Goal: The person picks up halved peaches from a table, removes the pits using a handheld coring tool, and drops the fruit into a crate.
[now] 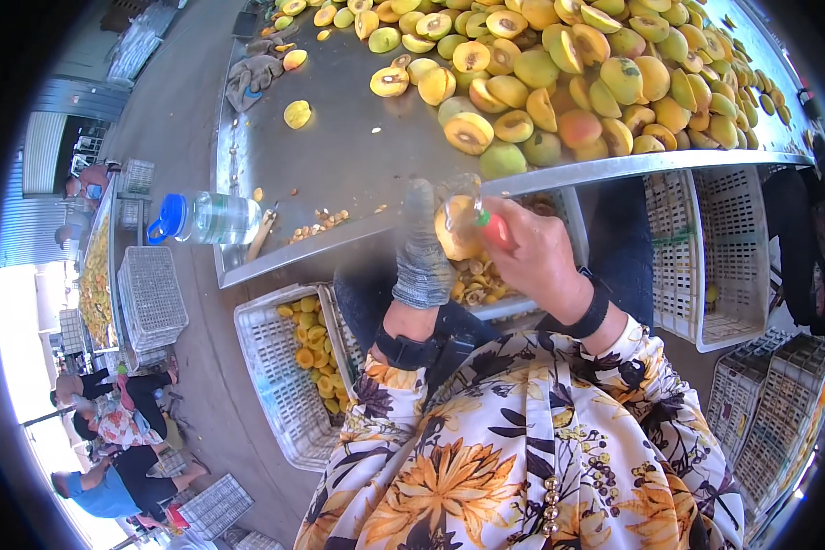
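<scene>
Your gloved left hand cups the halved yellow-orange fruit just below the steel surface edge, fingers wrapped around it. Keep it steady over the white plastic crate of pits (scraps drop there). Your bare right hand pinches the red-handled tool; scoop shallow.

Grey knitted glove on left hand. Red-handled tool in bare right hand. Yellow-orange halved fruit between hands. Shiny grey metal worktop; heap of yellow, green, orange-blushed fruit far right. Clear plastic bottle, blue cap, left. White lattice plastic crate holding yellow pieces. Black wristbands. Cream blouse, orange-and-black floral print.
</scene>
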{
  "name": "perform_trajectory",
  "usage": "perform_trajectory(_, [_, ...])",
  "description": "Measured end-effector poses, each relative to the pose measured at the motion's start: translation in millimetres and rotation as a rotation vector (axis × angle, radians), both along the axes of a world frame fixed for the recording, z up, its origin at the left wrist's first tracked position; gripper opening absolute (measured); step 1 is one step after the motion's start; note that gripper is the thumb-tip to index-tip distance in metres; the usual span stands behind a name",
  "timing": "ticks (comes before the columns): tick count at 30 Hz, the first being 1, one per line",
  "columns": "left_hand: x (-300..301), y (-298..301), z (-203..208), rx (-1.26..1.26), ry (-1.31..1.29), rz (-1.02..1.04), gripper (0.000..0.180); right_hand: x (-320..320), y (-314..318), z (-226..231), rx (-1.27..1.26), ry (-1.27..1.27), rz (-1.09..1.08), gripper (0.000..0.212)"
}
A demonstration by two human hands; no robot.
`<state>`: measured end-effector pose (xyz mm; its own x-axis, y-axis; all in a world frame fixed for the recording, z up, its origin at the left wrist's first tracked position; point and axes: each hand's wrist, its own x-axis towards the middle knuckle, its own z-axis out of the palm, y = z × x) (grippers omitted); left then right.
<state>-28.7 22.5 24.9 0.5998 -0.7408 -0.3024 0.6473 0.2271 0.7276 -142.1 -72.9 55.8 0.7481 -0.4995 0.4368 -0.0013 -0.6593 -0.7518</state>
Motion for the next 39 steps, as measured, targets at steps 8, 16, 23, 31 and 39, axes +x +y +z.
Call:
perform_trajectory(8, [2, 3, -56, 0.367, -0.911, 0.038, 0.054, -3, -5, -3, -0.083, 0.151, 0.054, 0.022])
perform_trajectory(16, [5, -18, -19, 0.046, 0.053, 0.035, 0.057, -30, 6, -5, 0.274, 0.234, 0.132, 0.027])
perform_trajectory(23, [2, -9, 2, 0.094, 0.048, 0.191, 0.055, -36, 19, -11, 0.384, 0.298, 0.020, 0.041])
perform_trajectory(31, [-11, -19, -30, 0.185, -0.175, 0.214, 0.062, -32, 18, -22, 0.366, 0.341, 0.056, 0.021])
perform_trajectory(39, [-8, -22, -29, 0.147, -0.164, 0.131, 0.058, -40, 21, -24, 0.497, 0.354, 0.131, 0.014])
